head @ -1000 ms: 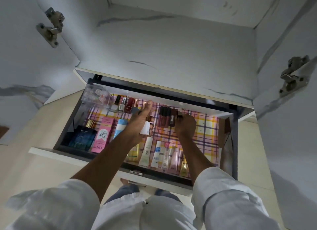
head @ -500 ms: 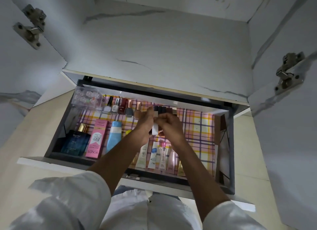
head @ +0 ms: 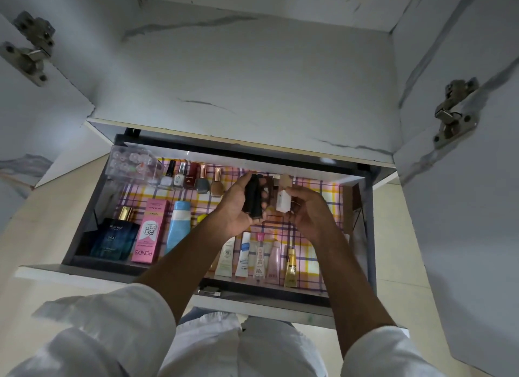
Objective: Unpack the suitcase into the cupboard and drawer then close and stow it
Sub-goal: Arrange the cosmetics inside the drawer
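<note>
Head view looks down into the open drawer [head: 84, 228], pulled out beneath the cupboard [head: 252, 76] whose two doors stand wide. Both hands hover over the middle of the drawer, above its checked liner [head: 323, 197]. The left hand [head: 238, 208] has its fingers curled round a bundle of dark lipstick tubes [head: 252, 197], and the right hand [head: 306, 208] pinches a small white bottle [head: 282, 201] with a pale cap between thumb and fingers; the two hands are just beside each other, nearly touching. Already laid in the drawer are a row of nail polish bottles [head: 193, 177] along the back, a clear box [head: 132, 163] in the back left corner, a blue perfume bottle [head: 115, 236], a pink carton [head: 150, 230] and a pale blue tube [head: 178, 225] at the left, and a row of small tubes [head: 258, 256] along the front. The suitcase is not in view. By my reading the step in hand is stocking the drawer with cosmetics, and the closing and stowing of the case remains to be done. The next move likely calls for setting the dark tubes and the white bottle down on the bare liner toward the back right, upright or flat, without knocking the polish bottles just beside.
</note>
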